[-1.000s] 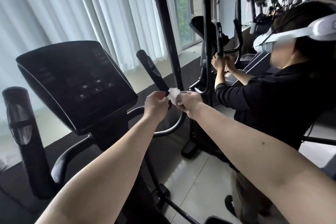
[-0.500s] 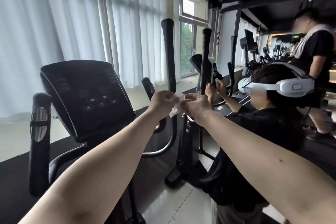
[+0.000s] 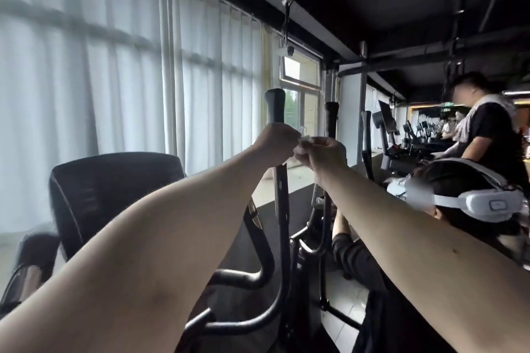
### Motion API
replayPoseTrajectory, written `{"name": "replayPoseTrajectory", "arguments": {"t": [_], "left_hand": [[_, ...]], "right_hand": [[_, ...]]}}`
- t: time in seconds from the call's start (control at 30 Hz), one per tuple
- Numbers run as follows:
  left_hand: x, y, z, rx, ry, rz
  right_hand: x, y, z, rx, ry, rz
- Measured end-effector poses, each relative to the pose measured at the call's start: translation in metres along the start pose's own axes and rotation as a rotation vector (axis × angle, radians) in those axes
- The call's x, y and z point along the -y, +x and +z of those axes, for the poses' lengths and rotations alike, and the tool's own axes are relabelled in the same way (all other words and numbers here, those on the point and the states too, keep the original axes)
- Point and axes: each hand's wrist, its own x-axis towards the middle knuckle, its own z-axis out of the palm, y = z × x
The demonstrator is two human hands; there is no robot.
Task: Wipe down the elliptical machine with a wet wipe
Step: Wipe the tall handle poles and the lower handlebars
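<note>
Sheer white pleated curtains (image 3: 114, 80) cover the window wall on the left. In front of them stands the black elliptical machine (image 3: 266, 275), its dark slanted console (image 3: 114, 189) low on the left and its tall upright black handle bar (image 3: 274, 106) rising near the middle. At lower right, a person in a black top wearing a white headset (image 3: 473, 203) bends low beside the machine. Behind them stands a person in a black T-shirt with a pale towel over the shoulder (image 3: 487, 135). Both bare forearms reach up and forward. The left hand (image 3: 276, 142) is raised in front of the handle bar; whether it touches the bar cannot be told. The right hand (image 3: 321, 153) is just beside it. The fingers of both hands are curled and pinch a small white wet wipe (image 3: 304, 143), which is held between them, just right of the bar.
</note>
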Motion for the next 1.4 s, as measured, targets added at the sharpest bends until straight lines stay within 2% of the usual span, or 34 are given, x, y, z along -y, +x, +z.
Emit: {"name": "replayPoseTrajectory", "arguments": {"t": [0.07,0.13,0.17,0.23,0.33,0.53,0.63,0.7,0.8,0.97,1.07,1.23,1.3,1.4], "left_hand": [[0.000,0.018,-0.005,0.007,0.253,0.115],[-0.005,0.044,-0.016,-0.044,0.205,0.113],[-0.004,0.057,-0.021,-0.126,0.324,0.139],[0.002,0.085,-0.033,-0.203,0.477,0.105],[0.010,0.116,-0.048,-0.270,0.508,0.048],[0.010,0.152,-0.065,-0.074,0.491,0.051],[0.006,0.157,-0.067,0.016,0.586,0.116],[0.003,0.154,-0.064,0.037,0.655,0.153],[0.003,0.157,-0.059,-0.018,0.665,0.136],[0.011,0.164,-0.060,-0.029,0.677,0.185],[0.009,0.161,-0.060,-0.026,0.706,0.178],[0.013,0.171,-0.062,-0.003,0.636,0.182],[0.011,0.171,-0.061,-0.004,0.629,0.200],[0.006,0.167,-0.060,0.009,0.725,0.196]], "right_hand": [[0.006,0.028,0.014,-0.038,-0.046,-0.076],[0.012,0.052,0.027,-0.089,-0.152,-0.173],[0.014,0.063,0.034,-0.114,-0.201,-0.223],[0.018,0.080,0.045,-0.133,-0.269,-0.320],[0.024,0.100,0.059,-0.120,-0.362,-0.457],[0.038,0.136,0.097,-0.131,-0.471,-0.622],[0.041,0.144,0.113,-0.124,-0.514,-0.686],[0.031,0.148,0.119,-0.126,-0.542,-0.728],[0.006,0.155,0.121,-0.157,-0.535,-0.806],[-0.026,0.160,0.117,-0.235,-0.542,-0.846],[-0.050,0.151,0.106,-0.275,-0.665,-0.846],[-0.093,0.125,0.067,-0.157,-0.734,-0.820],[-0.091,0.127,0.063,-0.132,-0.728,-0.763],[-0.061,0.139,0.081,-0.213,-0.713,-0.791]]}}
